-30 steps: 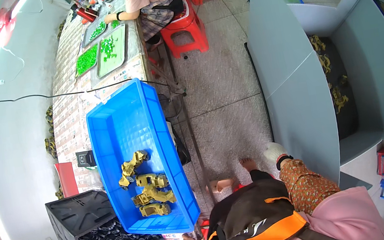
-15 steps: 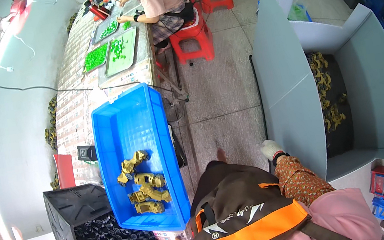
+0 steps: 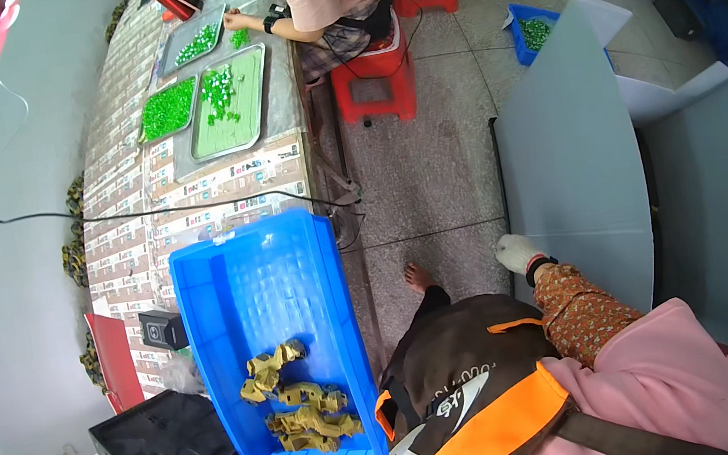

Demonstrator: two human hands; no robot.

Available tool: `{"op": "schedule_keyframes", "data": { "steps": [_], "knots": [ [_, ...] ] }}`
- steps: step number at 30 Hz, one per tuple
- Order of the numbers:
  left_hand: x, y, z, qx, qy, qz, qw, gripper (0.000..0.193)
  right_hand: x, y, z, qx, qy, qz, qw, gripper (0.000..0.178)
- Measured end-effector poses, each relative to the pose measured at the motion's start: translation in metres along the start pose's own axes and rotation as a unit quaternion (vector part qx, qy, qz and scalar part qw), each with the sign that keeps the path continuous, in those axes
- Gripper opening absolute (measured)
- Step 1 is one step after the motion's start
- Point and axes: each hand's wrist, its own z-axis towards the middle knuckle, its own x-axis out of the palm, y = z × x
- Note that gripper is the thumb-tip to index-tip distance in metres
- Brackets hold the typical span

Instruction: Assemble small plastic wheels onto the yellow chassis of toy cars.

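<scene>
From my end, I see the tall, smooth grey sheet-walled box standing upright, open-topped, mainly to the right of the white-gloved right hand, which is at its near wall's left edge; I can't tell whether they touch. Well left of that hand I have a rectangular blue plastic bin, shiny olive-gold moulded parts jumbled in its near end.

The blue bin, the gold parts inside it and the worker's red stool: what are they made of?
Blue bin: likely smooth plastic; light glints off its floor. Gold parts: painted plastic or metal, perhaps; their dull shine leaves it open. Red stool: probably moulded plastic; even colour, slight gloss.
</scene>
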Motion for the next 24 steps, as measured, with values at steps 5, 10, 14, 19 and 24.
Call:
{"op": "schedule_keyframes", "data": {
  "steps": [5, 10, 14, 19, 24],
  "knots": [
    [-0.113, -0.102, 0.027, 0.066, 0.051, -0.02, 0.996, 0.04, -0.054, 0.053, 0.049, -0.034, 0.005, 0.063, 0.997, 0.036],
    [-0.287, -0.289, 0.159, -0.011, 0.313, -0.035, 0.949, 0.067, -0.017, 0.038, 0.128, -0.013, 0.051, 0.015, 0.999, 0.03],
    [-0.295, -0.407, 0.334, 0.148, 0.061, -0.154, 0.975, 0.015, 0.001, 0.017, 0.19, 0.01, 0.099, 0.022, 0.995, 0.03],
    [-0.118, -0.421, 0.589, -0.087, 0.234, -0.585, 0.771, 0.021, 0.007, 0.018, 0.299, -0.015, 0.141, 0.012, 0.99, 0.03],
    [0.088, -0.287, 0.759, -0.296, 0.076, -0.634, 0.71, 0.039, 0.031, 0.012, 0.442, -0.043, 0.106, 0.002, 0.993, 0.026]
  ]
}}
